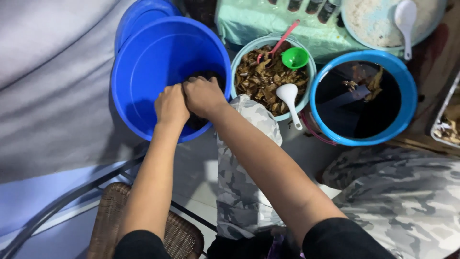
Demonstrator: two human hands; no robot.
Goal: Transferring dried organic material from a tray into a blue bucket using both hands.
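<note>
The dark wad (207, 76) sits deep in the big blue tub (143, 72), pinched between my two fists; my left hand (171, 106) and right hand (205, 96) are pressed knuckle to knuckle, each grip curled tight on the dark stuff, though what it is I cannot tell; the tub's far wall rises beyond my knuckles, and a second blue rim (139, 14) pokes out behind it; just right of my right wrist stands a pale green bowl (239, 57) of brown dried pieces, with a white spoon (290, 98), a small green funnel (294, 57) and a pink handle (282, 38) in it; farther right, a blue bucket (407, 110) holds dark liquid; near my left elbow is a wicker stool (108, 216).
</note>
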